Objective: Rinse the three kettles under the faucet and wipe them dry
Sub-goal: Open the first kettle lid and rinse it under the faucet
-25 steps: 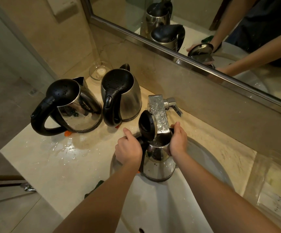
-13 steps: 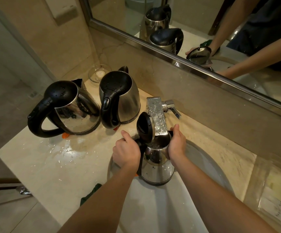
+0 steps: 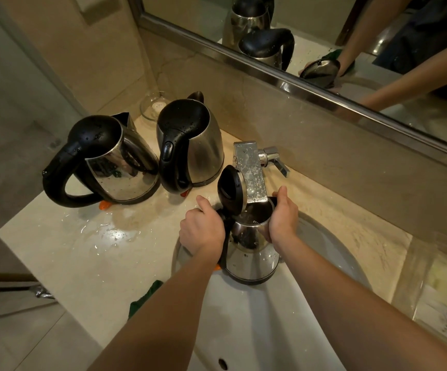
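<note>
Steel kettle (image 3: 252, 253), lid open, held over white sink (image 3: 270, 317) under faucet (image 3: 250, 172); left hand (image 3: 202, 232) grips its handle, right hand (image 3: 284, 219) grips its body. Two closed kettles, far-left kettle (image 3: 110, 162) and middle kettle (image 3: 190, 145), stand on wet counter (image 3: 83, 250), left of faucet.

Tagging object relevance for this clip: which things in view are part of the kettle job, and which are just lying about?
Job: held kettle, lid open, under the faucet; left hand on its handle, right hand round its body; sink; left kettle and middle kettle on the counter; green cloth at counter edge.
Lying about: glass dish in the corner; mirror; printed card at right.
</note>
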